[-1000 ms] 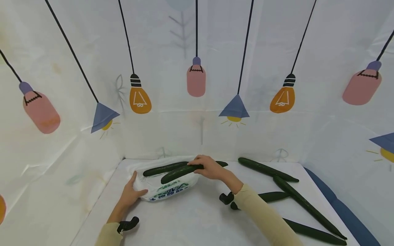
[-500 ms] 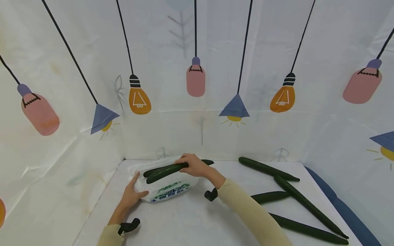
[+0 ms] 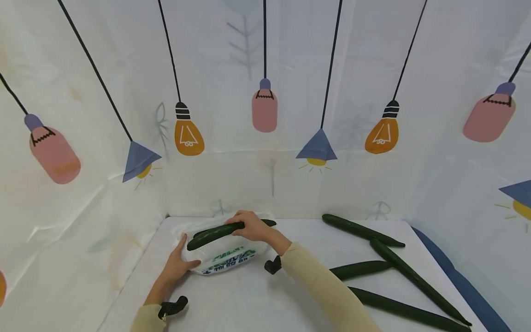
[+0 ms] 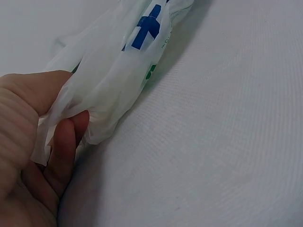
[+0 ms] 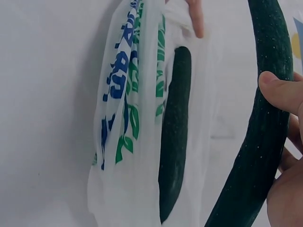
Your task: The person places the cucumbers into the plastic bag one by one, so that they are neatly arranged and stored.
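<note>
My left hand [image 3: 175,267] grips the edge of a white plastic bag [image 3: 221,259] printed in blue and green; thumb and fingers pinch the thin film in the left wrist view. Above the bag, my right hand [image 3: 254,228] holds a long dark green cucumber [image 3: 213,237], thumb on one side and fingers behind. A second cucumber [image 5: 175,135] lies inside the bag's opening in the right wrist view, apart from the held one. From the head, the held cucumber hides most of it.
Several more cucumbers lie on the right of the white table [image 3: 232,304]. One cucumber [image 3: 362,229] is at the back, and a long cucumber [image 3: 419,281] slants toward the front. My right sleeve [image 3: 323,290] partly covers two others. A white printed sheet [image 3: 232,184] stands behind.
My right hand has moved left over the bag with the cucumber, whose near end now reaches closer to my left hand. The left hand keeps its place on the bag.
</note>
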`<state>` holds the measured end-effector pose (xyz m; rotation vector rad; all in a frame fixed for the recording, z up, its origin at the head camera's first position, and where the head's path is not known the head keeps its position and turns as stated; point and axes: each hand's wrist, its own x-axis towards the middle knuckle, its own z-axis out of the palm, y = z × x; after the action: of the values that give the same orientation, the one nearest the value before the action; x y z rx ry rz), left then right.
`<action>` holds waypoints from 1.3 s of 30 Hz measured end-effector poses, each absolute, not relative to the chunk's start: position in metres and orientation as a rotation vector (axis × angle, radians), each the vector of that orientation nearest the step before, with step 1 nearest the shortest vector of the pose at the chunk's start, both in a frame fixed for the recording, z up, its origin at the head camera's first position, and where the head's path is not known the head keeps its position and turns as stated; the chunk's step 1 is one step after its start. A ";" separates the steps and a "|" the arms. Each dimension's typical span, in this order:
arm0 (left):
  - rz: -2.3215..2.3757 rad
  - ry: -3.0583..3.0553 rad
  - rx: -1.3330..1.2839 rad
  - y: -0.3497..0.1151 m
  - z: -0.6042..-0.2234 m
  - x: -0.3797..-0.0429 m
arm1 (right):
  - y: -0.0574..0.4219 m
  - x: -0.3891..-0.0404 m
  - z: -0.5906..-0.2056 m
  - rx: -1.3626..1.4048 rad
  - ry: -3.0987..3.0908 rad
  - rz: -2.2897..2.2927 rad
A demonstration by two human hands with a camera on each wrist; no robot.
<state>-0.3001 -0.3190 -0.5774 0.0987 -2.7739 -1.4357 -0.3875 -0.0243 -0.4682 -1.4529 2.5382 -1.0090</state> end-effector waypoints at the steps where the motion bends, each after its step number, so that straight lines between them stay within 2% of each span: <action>1: -1.430 -2.778 0.103 -0.319 -0.577 -0.300 | -0.026 -0.387 -0.469 -1.450 2.538 -1.008; 15: -1.418 -2.762 0.074 -0.320 -0.570 -0.311 | -0.043 -0.400 -0.473 -1.424 2.565 -0.983; 39: -1.410 -2.780 0.111 -0.318 -0.585 -0.301 | -0.046 -0.416 -0.519 -1.183 2.613 -1.038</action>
<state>-0.3005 -0.3185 -0.5845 0.1113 -2.7802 -1.4104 -0.4156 -0.0459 -0.5191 -1.1831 2.6129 -1.0379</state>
